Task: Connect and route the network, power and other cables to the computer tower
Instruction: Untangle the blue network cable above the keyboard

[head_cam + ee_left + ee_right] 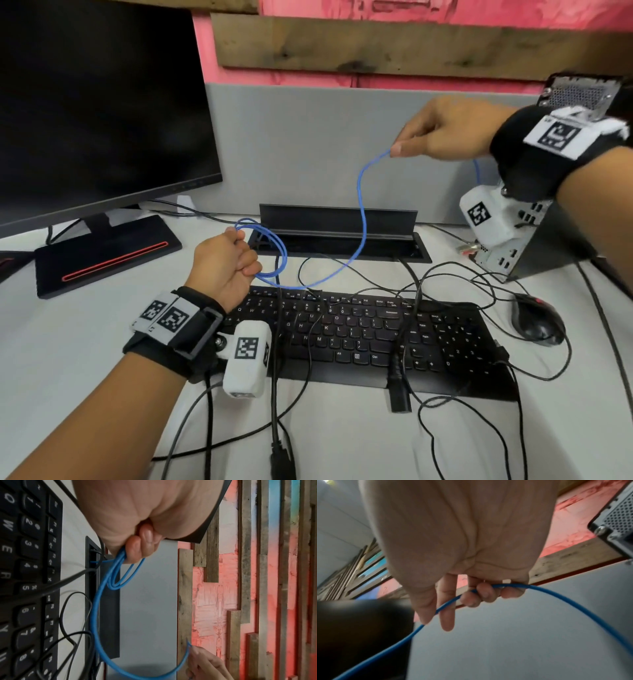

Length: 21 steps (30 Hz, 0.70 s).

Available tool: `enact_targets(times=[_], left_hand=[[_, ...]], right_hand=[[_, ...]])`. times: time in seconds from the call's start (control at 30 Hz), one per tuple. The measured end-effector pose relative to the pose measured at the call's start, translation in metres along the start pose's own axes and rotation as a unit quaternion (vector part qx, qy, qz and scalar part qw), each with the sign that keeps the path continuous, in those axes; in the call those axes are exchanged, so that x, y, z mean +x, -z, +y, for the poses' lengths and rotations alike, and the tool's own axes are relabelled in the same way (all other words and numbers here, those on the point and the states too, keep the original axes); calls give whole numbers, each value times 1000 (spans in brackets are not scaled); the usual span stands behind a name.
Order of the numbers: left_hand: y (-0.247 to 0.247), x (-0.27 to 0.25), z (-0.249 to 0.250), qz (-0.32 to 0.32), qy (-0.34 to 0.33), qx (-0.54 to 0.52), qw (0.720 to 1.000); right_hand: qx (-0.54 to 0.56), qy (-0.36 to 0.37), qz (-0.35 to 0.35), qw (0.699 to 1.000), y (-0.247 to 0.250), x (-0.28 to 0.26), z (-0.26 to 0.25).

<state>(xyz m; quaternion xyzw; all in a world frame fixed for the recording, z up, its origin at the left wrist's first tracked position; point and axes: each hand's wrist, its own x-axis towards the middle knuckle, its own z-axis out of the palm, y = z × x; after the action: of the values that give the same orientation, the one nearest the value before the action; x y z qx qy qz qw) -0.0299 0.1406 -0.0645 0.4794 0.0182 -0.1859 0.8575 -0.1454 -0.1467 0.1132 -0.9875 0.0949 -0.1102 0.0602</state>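
Observation:
A blue network cable hangs in a long sagging arc between my two hands. My left hand grips several coiled loops of it just above the keyboard's top left. My right hand is raised at the right and pinches the cable in curled fingers; past the hand the cable drops toward the computer tower, which stands at the right with its rear panel facing me. The cable's ends are hidden.
A black keyboard lies in the middle, crossed by several loose black cables and a power plug. A mouse sits right. An open cable hatch is behind. A monitor stands left.

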Motion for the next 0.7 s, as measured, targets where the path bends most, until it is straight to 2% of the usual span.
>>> enact_targets(times=[0.13,0.33,0.43,0.5,0.6,0.7], left_hand=[[-6,-5,-2,-42,31,13,999],[0,-2,-1,-100,73,-7,992],[-2,-4,-2,-121,79,-14,989],[-4,-6,-3,-126,78,-13,989],[-8,-8,-8,-136,72,-4,988],[-14,-12,-16,-154,75,11,985]], right_hand=[[-48,-11,-1,999,-36,4,-8],[-148,9,66,987,-59,8,-33],[-205,-25,123,971,-69,9,-48],[-176,-55,111,977,-78,13,-54],[-100,-47,40,993,-85,22,-65],[-6,-50,40,998,-84,21,-86]])
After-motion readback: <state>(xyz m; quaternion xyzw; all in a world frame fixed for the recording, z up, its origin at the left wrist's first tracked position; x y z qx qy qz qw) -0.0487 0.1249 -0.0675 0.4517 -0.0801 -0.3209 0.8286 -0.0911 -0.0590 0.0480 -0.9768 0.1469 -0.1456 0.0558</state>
